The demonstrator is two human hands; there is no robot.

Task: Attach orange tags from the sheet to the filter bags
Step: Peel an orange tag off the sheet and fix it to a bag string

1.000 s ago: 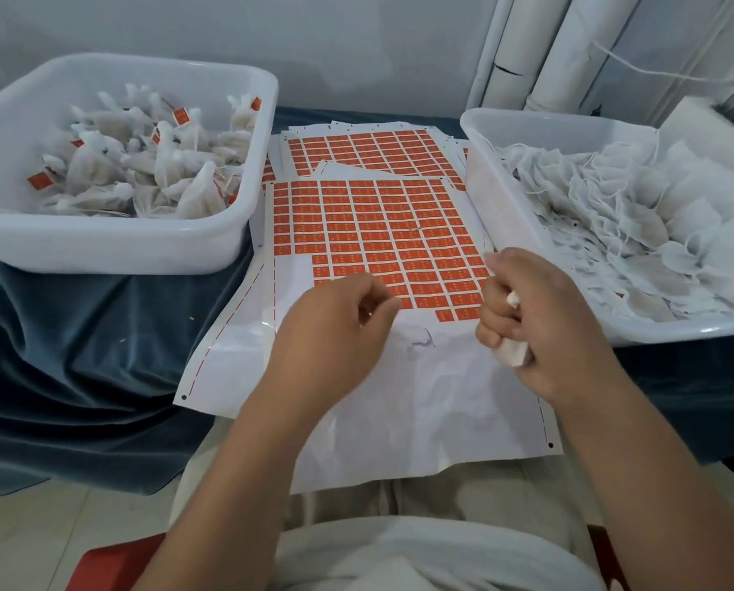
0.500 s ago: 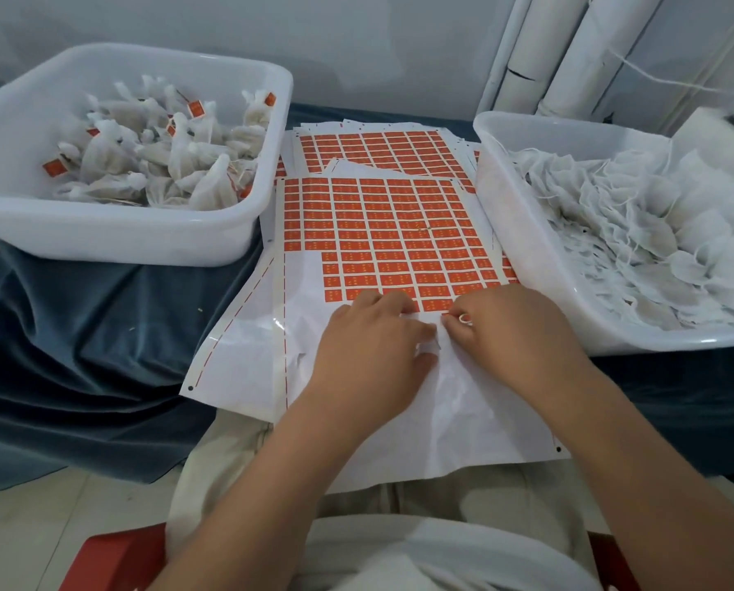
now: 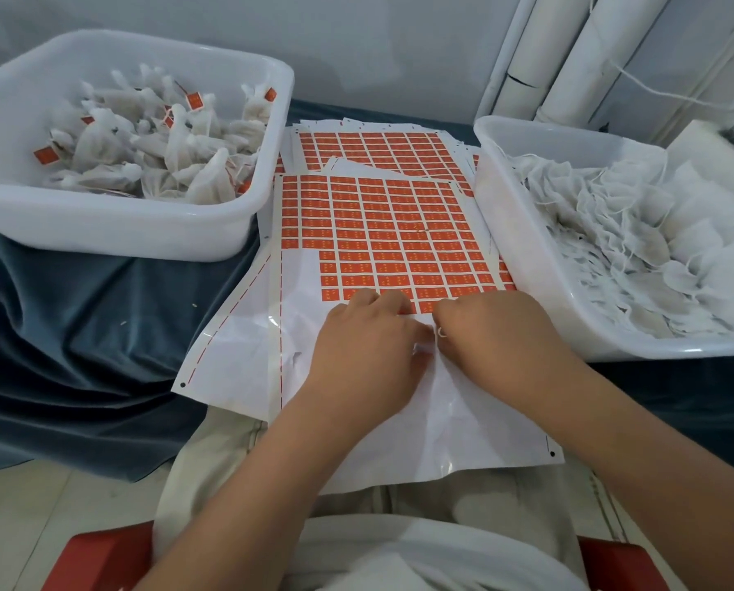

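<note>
Likely limp and feather-light, so best taken by the filter bag string (image 3: 441,332) pinched in the right hand (image 3: 499,339), left hand (image 3: 367,347) curled too, grip hidden, orange tags (image 3: 382,232) just at 12 o'clock on the sheet (image 3: 463,420).

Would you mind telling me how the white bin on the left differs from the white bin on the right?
The left bin holds plump, tied bags, several carrying orange tags; the right bin holds flat, untagged bags with loose strings. The left bin's bags lie in a loose heap; the right bin's are packed in layers. Both are white plastic bins on the blue cloth, flanking the tag sheet.
</note>
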